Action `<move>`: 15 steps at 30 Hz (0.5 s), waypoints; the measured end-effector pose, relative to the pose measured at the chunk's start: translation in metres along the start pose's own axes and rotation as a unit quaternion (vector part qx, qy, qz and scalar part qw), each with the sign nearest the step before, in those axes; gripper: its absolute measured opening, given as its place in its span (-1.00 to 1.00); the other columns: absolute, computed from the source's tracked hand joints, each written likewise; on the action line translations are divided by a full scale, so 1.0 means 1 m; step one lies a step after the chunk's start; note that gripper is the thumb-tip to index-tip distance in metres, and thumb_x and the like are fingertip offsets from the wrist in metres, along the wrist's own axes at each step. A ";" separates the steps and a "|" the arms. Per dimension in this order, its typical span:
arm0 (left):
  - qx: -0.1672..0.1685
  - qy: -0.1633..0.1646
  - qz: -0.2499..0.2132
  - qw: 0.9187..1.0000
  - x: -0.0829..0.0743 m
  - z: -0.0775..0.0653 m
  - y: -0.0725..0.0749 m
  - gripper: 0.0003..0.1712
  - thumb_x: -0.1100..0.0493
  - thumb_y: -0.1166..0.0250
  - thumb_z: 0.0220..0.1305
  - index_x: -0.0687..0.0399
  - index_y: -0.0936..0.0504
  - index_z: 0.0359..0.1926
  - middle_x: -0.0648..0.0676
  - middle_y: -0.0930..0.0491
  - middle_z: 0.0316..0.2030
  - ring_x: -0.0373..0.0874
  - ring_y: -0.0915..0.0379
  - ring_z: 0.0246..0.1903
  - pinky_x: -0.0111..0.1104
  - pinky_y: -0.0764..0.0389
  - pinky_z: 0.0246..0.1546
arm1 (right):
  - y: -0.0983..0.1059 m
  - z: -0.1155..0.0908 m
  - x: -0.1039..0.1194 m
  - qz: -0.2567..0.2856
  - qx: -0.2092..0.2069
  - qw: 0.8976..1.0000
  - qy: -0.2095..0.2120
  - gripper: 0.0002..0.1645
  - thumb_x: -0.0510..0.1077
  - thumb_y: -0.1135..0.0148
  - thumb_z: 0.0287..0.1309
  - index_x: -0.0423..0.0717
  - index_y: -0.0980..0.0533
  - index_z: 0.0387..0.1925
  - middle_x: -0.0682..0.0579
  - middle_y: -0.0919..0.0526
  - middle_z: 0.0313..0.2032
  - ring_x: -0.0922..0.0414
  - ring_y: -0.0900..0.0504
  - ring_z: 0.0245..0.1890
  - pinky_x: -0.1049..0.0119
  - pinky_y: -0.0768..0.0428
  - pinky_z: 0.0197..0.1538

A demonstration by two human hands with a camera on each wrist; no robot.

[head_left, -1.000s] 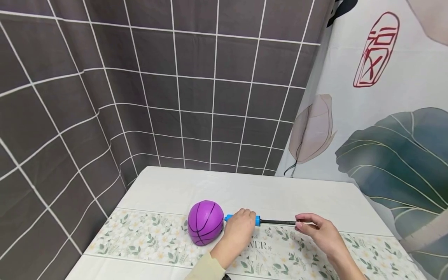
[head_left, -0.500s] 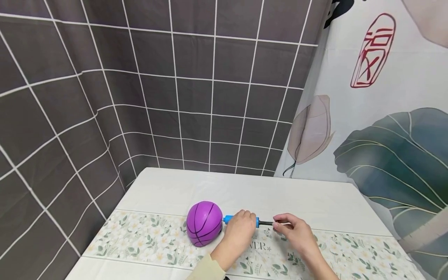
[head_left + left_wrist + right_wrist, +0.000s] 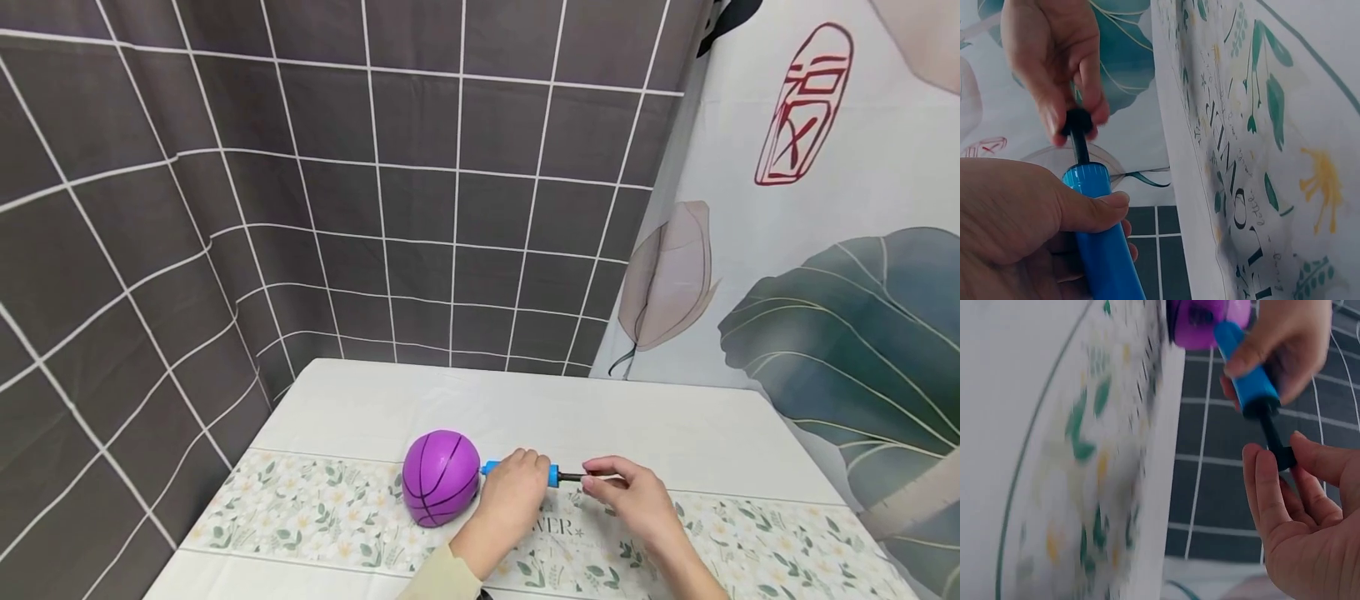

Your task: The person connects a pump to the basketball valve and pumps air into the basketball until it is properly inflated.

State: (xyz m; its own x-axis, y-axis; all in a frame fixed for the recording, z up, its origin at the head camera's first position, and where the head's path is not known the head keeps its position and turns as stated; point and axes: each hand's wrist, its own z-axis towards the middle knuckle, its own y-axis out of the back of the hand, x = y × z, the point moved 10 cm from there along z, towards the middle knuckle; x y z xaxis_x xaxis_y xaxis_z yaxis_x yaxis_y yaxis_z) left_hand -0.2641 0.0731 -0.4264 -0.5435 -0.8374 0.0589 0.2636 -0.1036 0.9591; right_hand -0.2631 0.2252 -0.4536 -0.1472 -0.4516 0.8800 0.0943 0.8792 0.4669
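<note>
A purple ball [image 3: 441, 478] with black basketball lines, its top rather flattened, sits on the table. From its right side a blue hand pump [image 3: 1107, 250] extends sideways, its tip right at the ball. My left hand [image 3: 513, 492] grips the pump's blue barrel, thumb along it in the left wrist view. At the other end, my right hand [image 3: 633, 500] pinches the black handle [image 3: 1284, 458] between thumb and fingertips. A short length of black rod [image 3: 1080, 148] shows between barrel and handle.
The table [image 3: 360, 392] wears a white cloth with a floral band [image 3: 300, 508]. Behind it hangs a dark grid-patterned curtain [image 3: 420, 200]. A white leaf-printed cloth [image 3: 750, 250] hangs at the right.
My right hand has moved left toward the barrel, pushing most of the black rod in; over the last half second it stays about there. Left hand and ball have hardly moved.
</note>
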 end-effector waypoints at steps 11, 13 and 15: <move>-0.003 0.006 -0.004 1.000 0.003 0.001 -0.001 -0.59 0.25 -0.53 0.03 0.10 -0.63 -0.07 -0.01 -0.61 -0.25 -0.21 -0.52 -0.18 -0.48 -0.58 0.04 | 0.054 -0.002 -0.022 -0.002 0.018 0.999 -0.040 -0.48 0.00 -0.36 0.28 -0.17 -0.57 0.19 -0.05 -0.71 0.00 0.05 -0.76 -0.08 -0.20 -0.55 0.17; -0.002 0.005 -0.003 1.000 0.002 0.001 -0.001 -0.59 0.25 -0.52 0.04 0.10 -0.63 -0.06 -0.01 -0.61 -0.25 -0.21 -0.52 -0.18 -0.48 -0.58 0.05 | 0.058 -0.002 -0.024 -0.003 0.019 0.999 -0.039 -0.45 0.02 -0.36 0.28 -0.18 -0.56 0.20 -0.06 -0.70 0.01 0.04 -0.75 -0.07 -0.21 -0.54 0.18; -0.001 0.005 -0.001 1.000 0.002 0.001 -0.001 -0.60 0.25 -0.52 0.04 0.11 -0.63 -0.06 -0.01 -0.61 -0.25 -0.21 -0.52 -0.18 -0.48 -0.57 0.06 | 0.058 -0.002 -0.025 -0.002 0.018 0.999 -0.038 -0.46 0.02 -0.36 0.28 -0.18 -0.56 0.20 -0.06 -0.71 0.00 0.04 -0.75 -0.06 -0.20 -0.55 0.18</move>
State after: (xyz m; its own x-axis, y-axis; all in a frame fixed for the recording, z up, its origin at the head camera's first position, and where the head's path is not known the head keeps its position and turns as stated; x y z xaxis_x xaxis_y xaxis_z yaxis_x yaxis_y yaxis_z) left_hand -0.2660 0.0724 -0.4273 -0.5356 -0.8427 0.0547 0.2644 -0.1059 0.9586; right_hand -0.2522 0.2870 -0.4479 -0.2214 -0.4442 0.8682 0.0581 0.8827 0.4664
